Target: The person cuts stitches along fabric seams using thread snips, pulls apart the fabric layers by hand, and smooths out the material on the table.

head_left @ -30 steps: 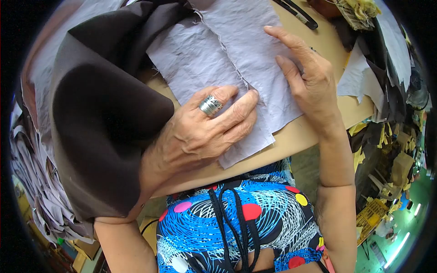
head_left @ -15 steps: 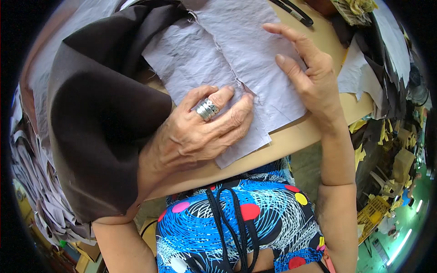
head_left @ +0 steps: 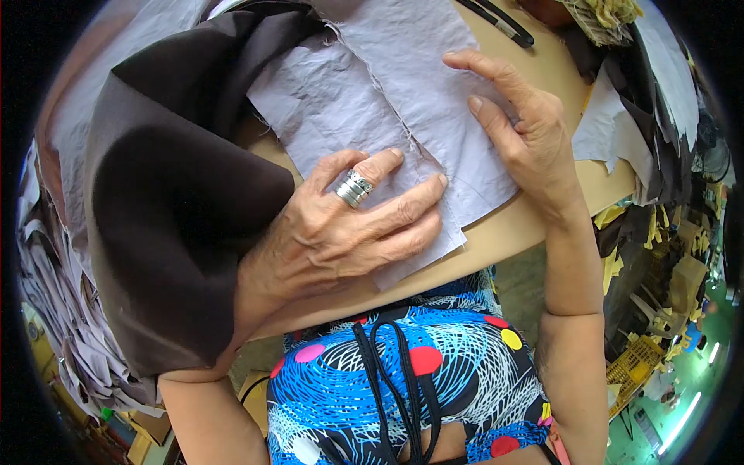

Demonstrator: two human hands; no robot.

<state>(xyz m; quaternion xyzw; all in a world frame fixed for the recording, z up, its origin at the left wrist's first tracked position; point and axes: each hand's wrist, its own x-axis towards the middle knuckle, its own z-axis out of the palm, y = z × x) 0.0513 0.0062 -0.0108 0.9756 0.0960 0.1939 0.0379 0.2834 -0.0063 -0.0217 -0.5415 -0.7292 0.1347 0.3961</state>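
Note:
My left hand [head_left: 349, 213], a wide silver ring [head_left: 354, 188] on one finger, lies over the pale lilac-grey fabric [head_left: 325, 101]. Its fingers are spread, with the tips touching the cloth beside a frayed seam edge [head_left: 377, 81]. Over the right part of the same fabric is my right hand [head_left: 527, 128]. Its index finger and thumb are held apart with nothing seen between them, while the other fingers curl out of sight. Dark brown fabric [head_left: 167, 194] is draped over my left forearm and bunches up toward the lilac piece.
A tan table [head_left: 535, 232] curves around in front of me. Black-handled scissors or a similar tool [head_left: 504, 25] lie at its far edge. Cloth pieces [head_left: 612, 124] hang on the right, and a heap of fabric [head_left: 70, 318] is at the left. A yellow crate [head_left: 632, 372] stands lower right.
The fingers of my left hand have spread and slid slightly right across the fabric, near the seam. My right hand has barely shifted.

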